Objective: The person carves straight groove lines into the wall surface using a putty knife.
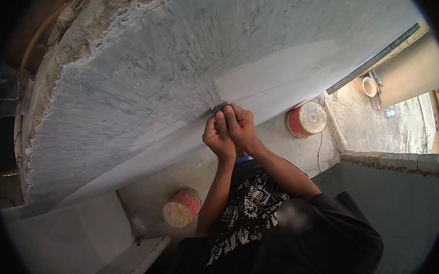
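My left hand (218,136) and my right hand (242,128) are closed side by side, touching each other, in the middle of the head view. Between their fingertips and the wall shows a small dark grey piece (219,108); its kind and most of its shape are hidden by the fingers. It meets the grey plastered wall (165,55), whose surface carries many short dark streaks fanning out above the hands. Below them the wall looks paler and smoother (275,69).
Two upturned red buckets with crusted pale bottoms, a left bucket (182,208) and a right bucket (306,119), stand on the floor below. The wall's top edge (71,50) is rough and broken. A low block wall (397,161) and a small round tub (368,86) are at right.
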`<action>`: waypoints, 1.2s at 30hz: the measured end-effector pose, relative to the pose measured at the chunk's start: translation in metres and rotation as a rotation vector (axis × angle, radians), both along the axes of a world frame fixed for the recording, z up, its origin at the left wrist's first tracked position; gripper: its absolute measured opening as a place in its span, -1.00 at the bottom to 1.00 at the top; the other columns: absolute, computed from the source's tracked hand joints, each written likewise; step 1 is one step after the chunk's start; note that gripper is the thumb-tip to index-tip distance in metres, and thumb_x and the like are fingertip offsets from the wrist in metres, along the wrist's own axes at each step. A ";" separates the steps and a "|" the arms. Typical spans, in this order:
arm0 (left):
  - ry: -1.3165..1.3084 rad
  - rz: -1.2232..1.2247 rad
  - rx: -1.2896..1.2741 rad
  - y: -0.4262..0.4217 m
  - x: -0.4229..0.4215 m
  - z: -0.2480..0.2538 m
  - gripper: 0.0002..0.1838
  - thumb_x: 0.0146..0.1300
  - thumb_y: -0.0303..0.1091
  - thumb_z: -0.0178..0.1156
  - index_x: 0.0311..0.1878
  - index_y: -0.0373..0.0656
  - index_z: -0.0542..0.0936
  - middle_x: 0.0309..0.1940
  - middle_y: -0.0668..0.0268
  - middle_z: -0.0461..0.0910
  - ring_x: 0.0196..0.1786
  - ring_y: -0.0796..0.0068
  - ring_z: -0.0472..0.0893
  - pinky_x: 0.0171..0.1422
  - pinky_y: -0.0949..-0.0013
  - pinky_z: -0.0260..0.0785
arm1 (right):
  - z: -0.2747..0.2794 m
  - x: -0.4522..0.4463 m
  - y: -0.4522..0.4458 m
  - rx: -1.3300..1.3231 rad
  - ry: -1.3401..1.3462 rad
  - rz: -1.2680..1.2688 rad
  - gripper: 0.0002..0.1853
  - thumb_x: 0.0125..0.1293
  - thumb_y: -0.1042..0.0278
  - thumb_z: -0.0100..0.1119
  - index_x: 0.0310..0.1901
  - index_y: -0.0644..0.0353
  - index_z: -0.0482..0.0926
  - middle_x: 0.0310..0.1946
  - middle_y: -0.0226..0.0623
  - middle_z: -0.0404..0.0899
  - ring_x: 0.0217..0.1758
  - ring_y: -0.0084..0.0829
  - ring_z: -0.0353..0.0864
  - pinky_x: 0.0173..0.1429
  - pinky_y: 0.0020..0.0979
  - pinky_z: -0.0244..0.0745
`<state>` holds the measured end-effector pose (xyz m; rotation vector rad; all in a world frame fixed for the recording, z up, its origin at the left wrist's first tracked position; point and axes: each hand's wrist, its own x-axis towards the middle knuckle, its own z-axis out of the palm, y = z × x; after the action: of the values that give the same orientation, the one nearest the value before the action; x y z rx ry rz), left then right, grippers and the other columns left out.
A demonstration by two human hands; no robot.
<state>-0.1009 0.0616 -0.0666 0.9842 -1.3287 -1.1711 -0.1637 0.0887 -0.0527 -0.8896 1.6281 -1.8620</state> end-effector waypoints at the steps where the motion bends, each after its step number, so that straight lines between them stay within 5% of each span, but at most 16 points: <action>1: -0.004 -0.006 0.003 0.002 -0.001 -0.002 -0.67 0.56 -0.26 0.22 -0.22 -0.38 0.68 -0.42 0.41 0.68 -0.35 0.70 0.55 -0.27 0.48 0.44 | -0.004 -0.002 0.000 0.007 0.038 -0.005 -0.62 0.62 0.27 0.05 -0.41 0.30 0.46 -0.63 -0.48 0.48 -0.46 -0.72 0.35 -0.42 -0.46 0.35; 26: -0.021 -0.021 0.015 0.008 -0.001 -0.014 -0.65 0.56 -0.21 0.22 -0.23 -0.37 0.65 -0.39 0.41 0.65 -0.31 0.66 0.55 -0.22 0.47 0.44 | -0.023 -0.005 0.003 0.040 0.039 -0.021 -0.62 0.61 0.30 0.06 -0.41 0.34 0.47 -0.64 -0.42 0.45 -0.46 -0.71 0.33 -0.44 -0.43 0.33; 30: 0.050 -0.046 0.094 0.008 -0.001 0.009 -0.64 0.56 -0.20 0.23 -0.23 -0.36 0.64 -0.38 0.41 0.65 -0.30 0.66 0.55 -0.20 0.47 0.45 | 0.015 -0.003 0.005 0.053 -0.005 -0.009 -0.63 0.61 0.30 0.05 -0.40 0.34 0.48 -0.63 -0.39 0.45 -0.46 -0.71 0.33 -0.44 -0.43 0.33; 33: 0.036 -0.043 0.084 0.007 -0.003 -0.004 -0.63 0.57 -0.20 0.21 -0.23 -0.37 0.64 -0.37 0.41 0.65 -0.30 0.65 0.56 -0.20 0.47 0.45 | -0.006 -0.005 0.002 -0.002 0.016 -0.018 -0.63 0.59 0.26 0.08 -0.35 0.39 0.51 -0.64 -0.14 0.45 -0.53 -0.58 0.32 -0.44 -0.31 0.34; 36: 0.009 -0.017 0.005 0.004 -0.007 -0.005 -0.63 0.57 -0.20 0.20 -0.25 -0.37 0.64 -0.39 0.41 0.64 -0.32 0.65 0.54 -0.22 0.46 0.44 | -0.006 -0.007 0.002 0.017 0.074 -0.015 -0.64 0.59 0.25 0.07 -0.33 0.39 0.51 -0.64 -0.11 0.48 -0.55 -0.53 0.33 -0.44 -0.29 0.35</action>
<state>-0.1076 0.0659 -0.0717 0.9718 -1.3300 -1.1905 -0.1710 0.0904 -0.0585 -0.9517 1.6963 -1.8423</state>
